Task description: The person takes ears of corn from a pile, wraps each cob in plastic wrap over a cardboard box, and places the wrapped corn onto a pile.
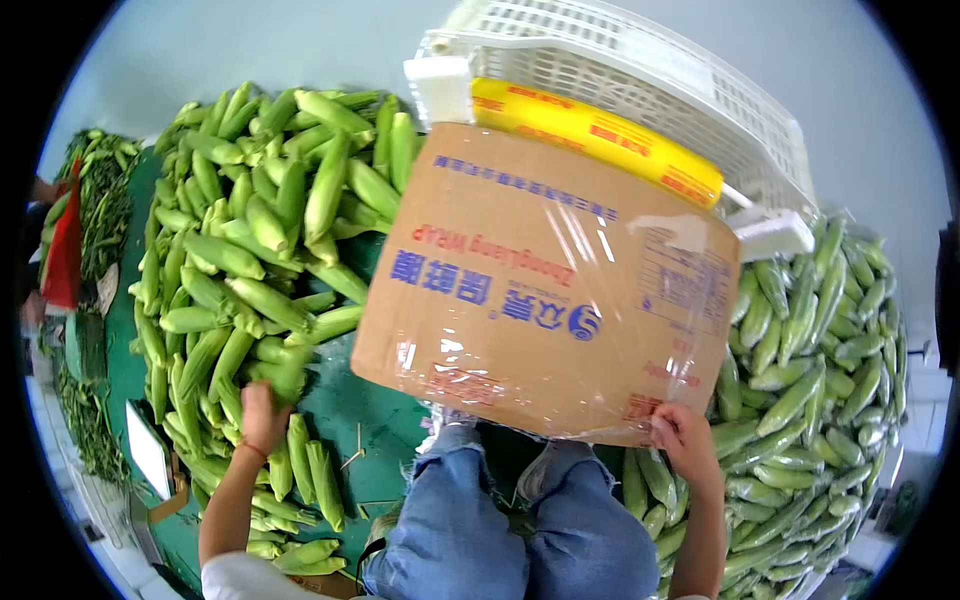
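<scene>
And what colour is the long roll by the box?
The roll is yellow with red print; head view shows it.

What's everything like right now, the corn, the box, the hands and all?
Left corn pile: loose, unwrapped.
Right corn pile: wrapped in clear film.
Cardboard box: clear film across its top.
Yellow roll: behind the box.
Left hand: at loose corn, grip blurred.
Right hand: at the box's edge, fingers curled.
</scene>
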